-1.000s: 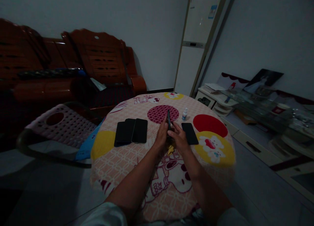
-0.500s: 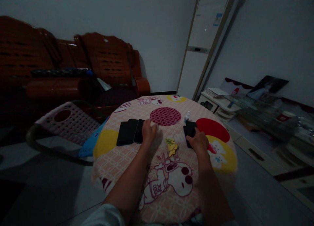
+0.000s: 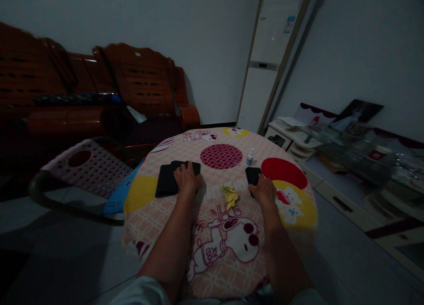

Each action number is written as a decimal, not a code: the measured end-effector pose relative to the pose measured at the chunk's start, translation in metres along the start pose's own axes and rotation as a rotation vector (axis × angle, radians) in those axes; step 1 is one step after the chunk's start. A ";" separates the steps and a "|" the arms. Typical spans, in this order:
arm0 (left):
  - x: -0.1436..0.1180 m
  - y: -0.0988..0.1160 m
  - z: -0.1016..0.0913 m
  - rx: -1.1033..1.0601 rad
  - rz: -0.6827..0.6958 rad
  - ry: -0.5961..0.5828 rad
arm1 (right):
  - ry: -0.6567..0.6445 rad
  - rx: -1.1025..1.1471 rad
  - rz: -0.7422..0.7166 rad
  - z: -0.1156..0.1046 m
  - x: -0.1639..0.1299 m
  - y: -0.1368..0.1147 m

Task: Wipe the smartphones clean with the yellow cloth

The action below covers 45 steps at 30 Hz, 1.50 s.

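Hands rest apart on the table (image 3: 212, 269): the left hand (image 3: 186, 177) lies flat, unclenched, on the overlapping dark phones (image 3: 167, 181); the right hand (image 3: 265, 191) covers the near end of a single phone (image 3: 252, 174), whose long axis runs away from the person; grasp unclear.

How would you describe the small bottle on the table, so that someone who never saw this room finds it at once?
Start at the round table with the cartoon cloth, and find the dark red dotted circle near its far edge. The bottle stands upright just right of that circle, beyond the right hand. It is the only standing thing there; the phones lie flat and dark.
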State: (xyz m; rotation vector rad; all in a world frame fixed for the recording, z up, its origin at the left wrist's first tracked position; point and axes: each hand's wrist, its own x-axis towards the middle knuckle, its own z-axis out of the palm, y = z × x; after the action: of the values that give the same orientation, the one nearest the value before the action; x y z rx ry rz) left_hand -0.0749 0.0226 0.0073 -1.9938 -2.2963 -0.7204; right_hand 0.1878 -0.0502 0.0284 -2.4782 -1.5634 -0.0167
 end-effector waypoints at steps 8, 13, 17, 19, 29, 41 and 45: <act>0.002 0.000 -0.012 -0.012 -0.023 -0.037 | -0.030 -0.049 -0.041 -0.001 -0.001 0.001; 0.000 0.006 -0.008 -0.048 0.051 -0.116 | 0.074 -0.008 -0.118 0.000 -0.001 0.000; -0.003 0.010 0.002 -0.070 0.111 -0.161 | 0.090 0.169 -0.307 0.002 -0.004 -0.014; -0.004 0.010 0.006 -0.081 0.110 -0.140 | -0.022 0.244 -0.370 0.003 -0.009 -0.024; 0.002 0.004 0.006 -0.146 0.067 -0.120 | -0.178 0.169 -0.552 0.013 -0.032 -0.046; 0.005 0.008 -0.002 -0.192 -0.005 -0.234 | 0.002 0.560 -0.516 0.022 -0.016 -0.039; 0.004 0.012 -0.007 -0.165 0.011 -0.386 | 0.016 0.653 -0.517 0.029 -0.015 -0.040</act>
State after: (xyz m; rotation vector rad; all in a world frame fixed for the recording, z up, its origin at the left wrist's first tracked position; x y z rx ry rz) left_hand -0.0666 0.0245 0.0181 -2.4034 -2.4928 -0.5830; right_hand 0.1425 -0.0421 0.0046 -1.5483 -1.7925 0.3344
